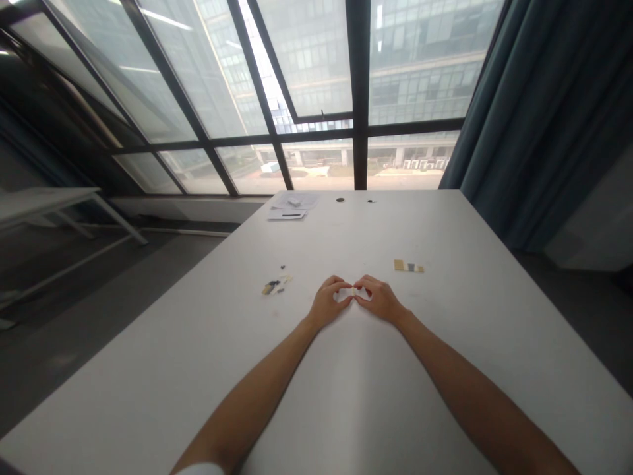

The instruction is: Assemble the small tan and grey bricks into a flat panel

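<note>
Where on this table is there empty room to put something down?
Bare room: the near corners of the table, and the stretch between the tan strip and the far papers. Crowded: the middle, where left hand and right hand pinch a small piece, loose bits nearby.

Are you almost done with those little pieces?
Looks done: a short tan-and-grey strip lies on the table. In hand: the left hand and right hand pinch a tiny pale piece between them. Still to go: a few loose bits beside the left hand.
</note>
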Available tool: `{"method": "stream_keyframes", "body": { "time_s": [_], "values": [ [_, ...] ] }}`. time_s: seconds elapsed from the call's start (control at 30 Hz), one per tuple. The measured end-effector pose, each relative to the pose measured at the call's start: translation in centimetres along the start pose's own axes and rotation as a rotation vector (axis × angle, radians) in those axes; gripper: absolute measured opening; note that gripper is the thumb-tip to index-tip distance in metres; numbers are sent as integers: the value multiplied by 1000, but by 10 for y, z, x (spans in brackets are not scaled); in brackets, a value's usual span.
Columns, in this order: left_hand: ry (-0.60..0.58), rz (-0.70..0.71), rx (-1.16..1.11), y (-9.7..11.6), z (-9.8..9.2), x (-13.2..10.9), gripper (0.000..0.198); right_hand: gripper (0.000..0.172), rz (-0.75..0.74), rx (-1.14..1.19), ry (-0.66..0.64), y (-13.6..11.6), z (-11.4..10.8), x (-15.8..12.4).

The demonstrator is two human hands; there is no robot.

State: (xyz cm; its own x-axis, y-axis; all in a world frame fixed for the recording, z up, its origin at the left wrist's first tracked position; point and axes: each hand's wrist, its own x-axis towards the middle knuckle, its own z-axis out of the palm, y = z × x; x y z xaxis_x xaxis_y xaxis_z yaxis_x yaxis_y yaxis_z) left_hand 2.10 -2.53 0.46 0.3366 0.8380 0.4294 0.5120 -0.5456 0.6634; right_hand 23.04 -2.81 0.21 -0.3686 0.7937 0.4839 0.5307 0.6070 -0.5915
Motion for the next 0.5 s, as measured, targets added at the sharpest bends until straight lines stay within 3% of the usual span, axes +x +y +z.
{"method": "stream_keyframes", "body": {
  "time_s": [0.5],
  "values": [
    [3, 39, 1, -1, 0, 0, 24, 19, -11, 10, -6, 0, 0, 0]
  ]
}}
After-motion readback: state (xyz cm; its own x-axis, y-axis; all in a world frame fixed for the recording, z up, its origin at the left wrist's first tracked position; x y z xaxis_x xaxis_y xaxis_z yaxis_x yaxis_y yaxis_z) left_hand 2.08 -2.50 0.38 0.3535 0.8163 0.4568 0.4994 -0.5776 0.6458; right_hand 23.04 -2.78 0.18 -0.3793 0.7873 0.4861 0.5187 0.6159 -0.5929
